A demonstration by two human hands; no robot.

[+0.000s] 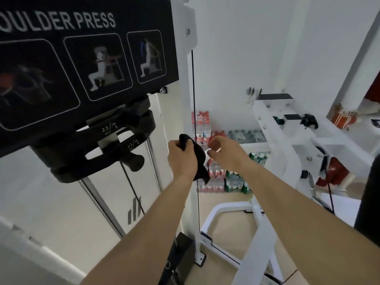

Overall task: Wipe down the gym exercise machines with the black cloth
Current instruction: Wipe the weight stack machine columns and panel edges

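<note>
Nearest the camera, two bare forearms reach up from 6 o'clock and meet near the middle of the view. The left hand has its fingers curled tight round the black cloth, which bunches above the fist and hangs below it. The right hand, just beside at 3 o'clock of the left, pinches a small white piece at the cloth's edge; whether it is a label I cannot tell.

The cloth touches no machine surface. The shoulder press machine's black placard fills 10 o'clock, its black add-on weights sit at 9 o'clock, and a thin cable runs down behind the hands. A white frame stands at 3 o'clock, with water bottle packs beyond.

No surface shows streaks or damp, so what has been wiped cannot be read. My judgement: the cloth is being regathered between passes, and the panel, weights and white frame seem left to do.
</note>
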